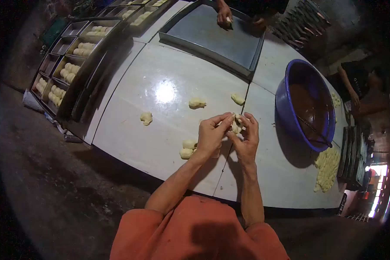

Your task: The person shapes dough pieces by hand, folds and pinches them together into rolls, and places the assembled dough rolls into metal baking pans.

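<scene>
Small dough piece (pixel 235 125) held above white table (pixel 160 130), pinched between both hands. Left hand (pixel 212 135) curled, fingers closed onto dough from left. Right hand (pixel 247 138) half-closed, thumb and fingertips pressed on dough from right. Two dough lumps (pixel 188 148) seen on table just beside left wrist. Blue basin (pixel 305 104) placed to right, well apart.
</scene>
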A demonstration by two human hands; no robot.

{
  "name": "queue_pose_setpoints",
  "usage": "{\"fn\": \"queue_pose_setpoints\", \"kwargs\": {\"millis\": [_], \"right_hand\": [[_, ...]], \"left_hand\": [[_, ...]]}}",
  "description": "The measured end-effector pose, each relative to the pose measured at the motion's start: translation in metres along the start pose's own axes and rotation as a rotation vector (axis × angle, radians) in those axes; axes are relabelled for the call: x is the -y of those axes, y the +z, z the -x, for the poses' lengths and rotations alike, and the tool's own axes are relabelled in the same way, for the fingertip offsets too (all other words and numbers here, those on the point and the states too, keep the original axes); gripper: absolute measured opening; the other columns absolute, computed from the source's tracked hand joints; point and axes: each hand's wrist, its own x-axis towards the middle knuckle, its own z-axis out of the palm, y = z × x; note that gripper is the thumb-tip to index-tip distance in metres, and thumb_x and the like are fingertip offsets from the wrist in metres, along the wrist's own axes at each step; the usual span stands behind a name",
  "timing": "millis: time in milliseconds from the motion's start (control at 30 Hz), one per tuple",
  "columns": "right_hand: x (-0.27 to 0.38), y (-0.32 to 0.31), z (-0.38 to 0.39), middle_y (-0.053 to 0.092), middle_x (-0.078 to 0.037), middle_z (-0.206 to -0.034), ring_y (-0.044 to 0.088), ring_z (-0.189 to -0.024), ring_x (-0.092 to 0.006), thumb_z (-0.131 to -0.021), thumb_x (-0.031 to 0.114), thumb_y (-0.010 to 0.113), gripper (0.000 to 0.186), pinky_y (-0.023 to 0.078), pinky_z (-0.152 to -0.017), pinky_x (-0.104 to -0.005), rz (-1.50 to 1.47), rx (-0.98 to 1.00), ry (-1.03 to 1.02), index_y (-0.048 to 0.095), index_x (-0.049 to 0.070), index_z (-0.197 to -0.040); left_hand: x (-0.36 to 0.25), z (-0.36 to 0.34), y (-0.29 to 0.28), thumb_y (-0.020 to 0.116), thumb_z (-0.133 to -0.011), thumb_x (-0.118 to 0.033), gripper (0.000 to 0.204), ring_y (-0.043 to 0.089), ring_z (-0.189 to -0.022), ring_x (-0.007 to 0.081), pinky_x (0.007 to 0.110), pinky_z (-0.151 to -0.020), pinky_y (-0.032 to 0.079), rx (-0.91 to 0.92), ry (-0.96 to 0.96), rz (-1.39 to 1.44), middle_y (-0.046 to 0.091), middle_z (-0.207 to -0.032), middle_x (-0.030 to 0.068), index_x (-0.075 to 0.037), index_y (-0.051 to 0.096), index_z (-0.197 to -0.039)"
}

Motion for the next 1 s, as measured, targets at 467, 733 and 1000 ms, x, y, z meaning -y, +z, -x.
{"fn": "queue_pose_setpoints", "kwargs": {"millis": [467,733,1000], "right_hand": [[0.002,-0.015,-0.004,0.068,-0.002,-0.097,0.059,-0.093,-0.0108,-0.096,0.017,0.068,0.024,0.048,-0.077,-0.0264,-0.337,0.103,0.429,0.069,-0.001,-0.112],[-0.007,-0.013,-0.004,0.059,-0.009,-0.122,0.060,-0.102,-0.0191,-0.092,0.004,0.068,0.026,0.051,-0.084,-0.0330,-0.051,0.124,-0.206,0.069,0.007,-0.118],[-0.017,-0.004,0.009,0.059,-0.006,-0.105,0.055,-0.092,-0.0137,-0.093,0.013,0.072,0.017,0.048,-0.083,-0.0322,-0.228,-0.041,-0.022,0.061,0.003,-0.101]], "left_hand": [[-0.040,-0.024,-0.008,0.074,-0.091,-0.023,0.035,0.068,-0.086,0.0148,0.028,-0.075,0.059,0.262,-0.307,-0.101,0.071,-0.097,0.0089,0.003,0.069,-0.113],[-0.042,0.000,-0.011,0.074,-0.089,-0.017,0.032,0.069,-0.091,0.0159,0.027,-0.080,0.057,0.282,-0.226,-0.106,0.070,-0.106,0.0098,-0.001,0.067,-0.116],[-0.025,0.007,-0.010,0.061,-0.098,-0.013,0.021,0.067,-0.092,0.0144,0.029,-0.077,0.060,0.333,-0.189,-0.174,0.070,-0.104,0.0084,-0.001,0.070,-0.113]]}}
